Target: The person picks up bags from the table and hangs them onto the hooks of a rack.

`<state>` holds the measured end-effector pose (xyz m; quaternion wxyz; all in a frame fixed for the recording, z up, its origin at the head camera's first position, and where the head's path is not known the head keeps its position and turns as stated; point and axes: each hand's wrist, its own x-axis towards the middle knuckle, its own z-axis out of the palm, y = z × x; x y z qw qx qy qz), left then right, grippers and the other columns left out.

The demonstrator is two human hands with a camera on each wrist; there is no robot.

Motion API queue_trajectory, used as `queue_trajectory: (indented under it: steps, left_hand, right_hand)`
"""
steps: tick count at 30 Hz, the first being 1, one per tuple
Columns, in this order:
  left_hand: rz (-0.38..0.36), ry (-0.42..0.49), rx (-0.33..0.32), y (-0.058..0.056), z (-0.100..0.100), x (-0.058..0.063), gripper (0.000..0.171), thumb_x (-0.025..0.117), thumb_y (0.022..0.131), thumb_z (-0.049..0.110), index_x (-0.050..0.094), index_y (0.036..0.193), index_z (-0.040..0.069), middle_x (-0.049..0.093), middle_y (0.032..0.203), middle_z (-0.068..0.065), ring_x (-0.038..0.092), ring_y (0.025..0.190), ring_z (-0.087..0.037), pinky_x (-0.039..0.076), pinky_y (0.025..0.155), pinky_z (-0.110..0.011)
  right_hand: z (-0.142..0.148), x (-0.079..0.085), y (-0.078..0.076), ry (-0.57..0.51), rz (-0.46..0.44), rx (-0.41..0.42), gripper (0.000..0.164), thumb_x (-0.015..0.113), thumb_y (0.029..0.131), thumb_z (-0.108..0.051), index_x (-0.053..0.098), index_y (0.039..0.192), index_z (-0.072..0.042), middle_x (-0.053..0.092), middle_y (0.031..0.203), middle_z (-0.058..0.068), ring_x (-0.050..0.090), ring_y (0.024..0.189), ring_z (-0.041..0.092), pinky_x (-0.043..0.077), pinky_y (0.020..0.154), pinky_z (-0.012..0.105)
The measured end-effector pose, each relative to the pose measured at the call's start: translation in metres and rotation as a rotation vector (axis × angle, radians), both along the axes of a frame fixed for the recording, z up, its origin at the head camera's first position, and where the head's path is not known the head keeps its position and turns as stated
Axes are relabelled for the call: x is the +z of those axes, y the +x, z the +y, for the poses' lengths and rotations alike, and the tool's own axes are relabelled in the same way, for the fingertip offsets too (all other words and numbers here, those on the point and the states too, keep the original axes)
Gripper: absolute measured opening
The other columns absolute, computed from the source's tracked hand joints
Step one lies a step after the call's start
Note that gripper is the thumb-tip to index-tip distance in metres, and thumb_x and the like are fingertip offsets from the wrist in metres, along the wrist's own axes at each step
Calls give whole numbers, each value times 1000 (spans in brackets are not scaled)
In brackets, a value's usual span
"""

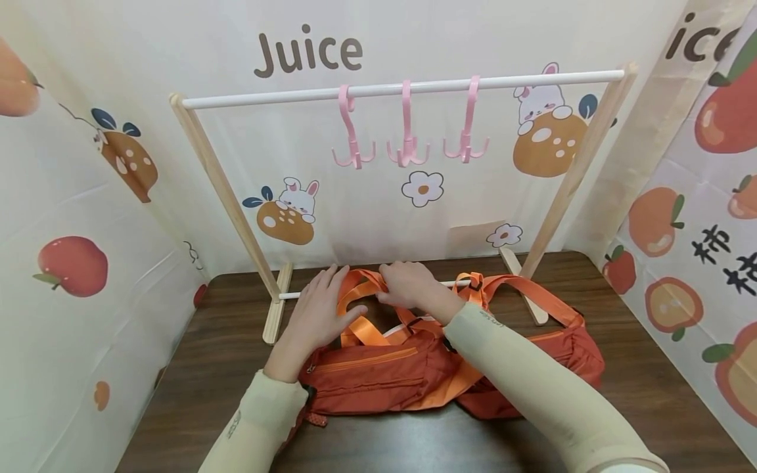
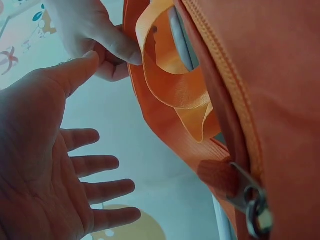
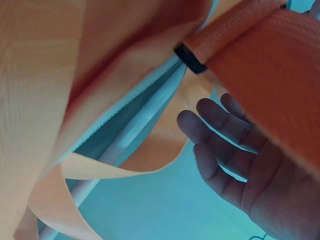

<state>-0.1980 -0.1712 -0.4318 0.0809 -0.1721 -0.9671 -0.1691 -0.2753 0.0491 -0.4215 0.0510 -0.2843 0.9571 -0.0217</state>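
Note:
Two rust-red waist bags lie on the table, the left bag (image 1: 367, 384) partly overlapping the right bag (image 1: 570, 351). My left hand (image 1: 319, 305) is beside the left bag's looped strap, its fingers spread and straight in the left wrist view, holding nothing. My right hand (image 1: 411, 284) grips the raised orange strap (image 1: 361, 279) of the left bag at its far side. In the right wrist view, the wide strap (image 3: 270, 75) crosses in front of the right palm, with a black slider (image 3: 190, 58) on it; the thumb is hidden there.
Behind the bags stands a wooden rack with a white top rail (image 1: 266, 98), and three pink hooks (image 1: 408, 128) hang from it. Its lower white rod (image 1: 290, 295) runs behind the straps. Printed curtains (image 1: 378, 217) surround the dark table (image 1: 195, 394).

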Motion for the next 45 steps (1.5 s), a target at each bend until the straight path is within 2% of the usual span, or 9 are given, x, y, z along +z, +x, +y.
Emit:
queue_trajectory:
  steps: [4, 8, 18, 28, 35, 37, 41, 43, 45]
  left_hand:
    - [-8, 15, 5, -3, 0, 1, 91, 75, 97, 53, 37, 164, 5, 37, 165, -25, 38, 150, -46, 33, 118, -64]
    - [-15, 21, 22, -6, -3, 1, 90, 74, 98, 52, 36, 164, 4, 38, 164, -25, 39, 149, -45, 34, 118, -64]
    - [-7, 57, 59, -16, -10, -3, 86, 75, 99, 46, 37, 162, 0, 44, 161, -23, 46, 144, -46, 39, 115, -62]
    - [-13, 141, 99, -22, -18, -4, 78, 78, 98, 42, 43, 157, 5, 59, 141, -19, 63, 118, -39, 52, 98, -57]
    - [-70, 199, 120, -24, -23, -4, 73, 71, 103, 39, 41, 161, 6, 51, 156, -18, 54, 139, -39, 45, 111, -58]
    - [-74, 219, 130, -25, -25, -5, 69, 69, 105, 37, 42, 161, 6, 54, 155, -18, 56, 137, -39, 46, 110, -58]
    - [-57, 282, 126, -26, -26, -6, 54, 67, 106, 29, 52, 154, 7, 69, 133, -14, 70, 106, -32, 55, 89, -53]
    - [-48, 317, 119, -26, -27, -7, 46, 65, 107, 23, 57, 149, 7, 74, 119, -12, 69, 87, -27, 55, 78, -48]
    - [-31, 344, 117, -25, -27, -6, 38, 64, 107, 17, 62, 144, 7, 75, 110, -11, 64, 75, -24, 53, 73, -45]
  right_hand:
    - [1, -1, 0, -44, 31, -11, 20, 68, 102, -32, 66, 107, -13, 59, 80, 0, 61, 68, 19, 55, 63, 39]
    - [4, 0, 1, -118, 76, 4, 13, 66, 103, -25, 63, 102, -13, 56, 76, -1, 58, 63, 18, 51, 58, 36]
    - [10, 18, 12, -228, 189, 90, 14, 60, 106, -19, 55, 93, -15, 50, 67, -3, 50, 51, 12, 41, 49, 28]
    - [13, 42, 29, -318, 309, 138, 15, 58, 106, -18, 56, 92, -15, 48, 66, -6, 47, 51, 10, 40, 48, 27]
    - [16, 51, 41, -404, 345, 191, 14, 56, 108, -16, 55, 94, -14, 47, 65, -7, 44, 49, 9, 37, 48, 27]
    - [17, 53, 44, -432, 342, 193, 14, 55, 109, -16, 55, 95, -14, 46, 65, -8, 43, 49, 9, 36, 48, 27]
    - [20, 54, 48, -505, 310, 201, 12, 55, 110, -17, 54, 99, -13, 48, 68, -7, 42, 50, 8, 37, 49, 27]
    - [22, 54, 51, -560, 276, 201, 11, 56, 110, -16, 55, 100, -12, 50, 71, -6, 44, 51, 8, 39, 50, 28]
    - [23, 53, 53, -615, 231, 192, 10, 55, 111, -17, 55, 103, -11, 52, 75, -5, 46, 52, 8, 42, 51, 28]
